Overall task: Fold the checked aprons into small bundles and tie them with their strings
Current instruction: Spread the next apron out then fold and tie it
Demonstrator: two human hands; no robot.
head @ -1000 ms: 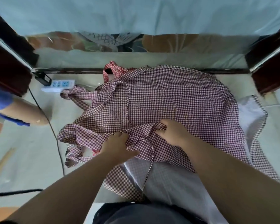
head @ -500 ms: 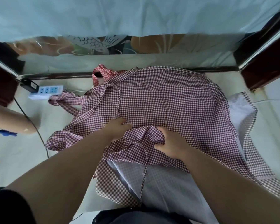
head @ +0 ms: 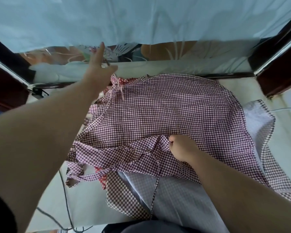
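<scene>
A maroon-and-white checked apron [head: 175,111] lies spread on the pale surface [head: 252,91]. My right hand [head: 181,147] is clenched on a bunched fold at its near edge. My left hand [head: 97,69] is stretched out to the apron's far left corner. It pinches a thin pinkish strap [head: 118,84] lifted off the cloth, with the index finger sticking up. A thin checked string [head: 156,182] hangs down from the near fold. Under it lies a second apron [head: 183,199], pale side up, with checked borders showing at the front and right.
Dark wooden frame pieces stand at the far left [head: 5,84] and far right [head: 275,68]. A light blue sheet [head: 141,19] hangs at the back. A black cable [head: 65,199] runs along the left front. A black plug [head: 39,93] sits at the far left.
My left hand let go of the near fold and reached forward to the apron's far left corner, lifting a strap. My right hand kept its grip on the fold.
</scene>
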